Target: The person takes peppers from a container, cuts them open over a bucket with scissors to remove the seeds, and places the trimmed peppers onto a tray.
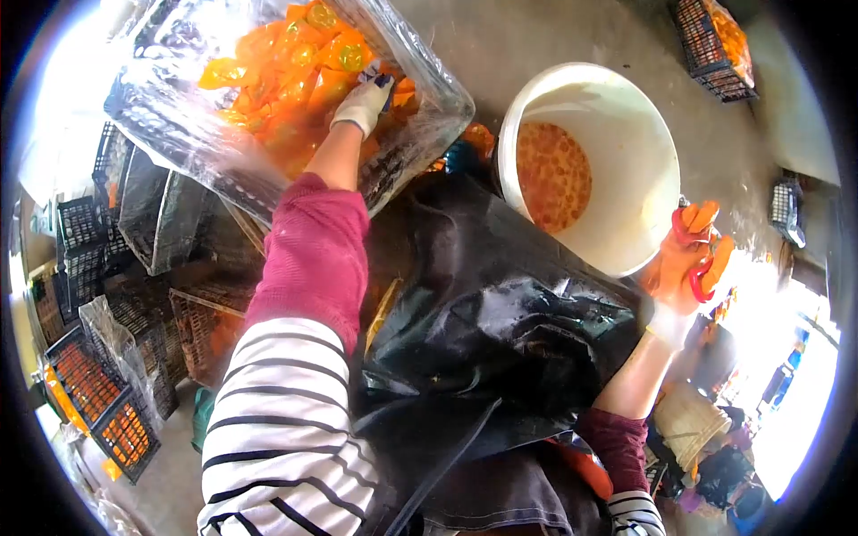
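Note:
My left hand (362, 103), in a pale glove with dark fingertips, is over the orange pieces (304, 54) in a plastic-lined crate (429, 80) at the upper left. Its fingers look curled, and what they hold is too small to name. On the right, my right hand (684, 268), in an orange and white glove, is closed around a red-handled tool (706, 279). Just left of that hand stands a large white bucket (630, 134), tilted in view, with orange-brown contents (554, 177) at its bottom.
A black apron (500, 313) covers my lap, below the bucket. Black crates (125, 438) with orange contents stand at the lower left, and another crate (715, 54) is at the upper right. A beige container (688, 424) sits at the lower right.

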The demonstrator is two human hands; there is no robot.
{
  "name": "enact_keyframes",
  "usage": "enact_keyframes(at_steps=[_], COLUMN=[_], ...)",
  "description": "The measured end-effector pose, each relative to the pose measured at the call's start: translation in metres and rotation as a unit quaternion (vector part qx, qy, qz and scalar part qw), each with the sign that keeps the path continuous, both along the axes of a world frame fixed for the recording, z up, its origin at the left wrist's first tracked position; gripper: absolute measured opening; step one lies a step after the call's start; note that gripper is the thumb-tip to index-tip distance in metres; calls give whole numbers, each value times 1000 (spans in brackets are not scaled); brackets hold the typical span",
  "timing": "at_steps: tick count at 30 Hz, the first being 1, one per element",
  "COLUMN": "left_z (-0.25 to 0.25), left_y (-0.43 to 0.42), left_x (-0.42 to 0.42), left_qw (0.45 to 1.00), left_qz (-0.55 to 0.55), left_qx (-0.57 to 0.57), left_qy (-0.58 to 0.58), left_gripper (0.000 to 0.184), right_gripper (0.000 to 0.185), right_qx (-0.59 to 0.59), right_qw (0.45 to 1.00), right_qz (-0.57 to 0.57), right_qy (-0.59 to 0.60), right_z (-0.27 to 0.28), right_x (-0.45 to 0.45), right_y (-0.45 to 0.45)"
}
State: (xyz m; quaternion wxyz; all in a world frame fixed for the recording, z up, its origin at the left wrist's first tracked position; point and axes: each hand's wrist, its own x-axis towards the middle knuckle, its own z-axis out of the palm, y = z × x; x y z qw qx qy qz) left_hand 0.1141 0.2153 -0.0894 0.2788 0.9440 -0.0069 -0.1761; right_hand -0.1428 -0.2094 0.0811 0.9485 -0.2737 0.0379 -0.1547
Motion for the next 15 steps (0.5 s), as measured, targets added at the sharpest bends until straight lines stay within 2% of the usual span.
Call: enact_keyframes(at_steps=[2, 3, 4, 6, 10, 12, 15], left_z=[3, 15, 12, -38, -29, -29, -31], left_y=[3, 1, 4, 25, 33, 36, 44], left_x=[16, 4, 8, 23, -20, -38, -56], left_qw=[992, 998, 997, 993, 997, 996, 986], left_qz=[-63, -16, -30, -55, -22, 1, 23], left_qx=[84, 41, 37, 27, -47, -86, -166], left_qy=[75, 43, 60, 96, 63, 33, -5], left_gripper=[60, 63, 65, 69, 68, 67, 66], right_gripper=[7, 8, 9, 12, 18, 40, 36], right_qx=[-18, -14, -8, 3, 14, -51, -38], right_qw=[999, 999, 999, 995, 973, 997, 997], right_qz=[29, 34, 19, -27, -148, 61, 49], right_qy=[5, 26, 48, 92, 177, 23, 54], right_z=[5, 9, 11, 13, 25, -10, -8], right_x=[5, 6, 7, 9, 15, 1, 3], right_y=[4, 7, 12, 22, 41, 5, 8])
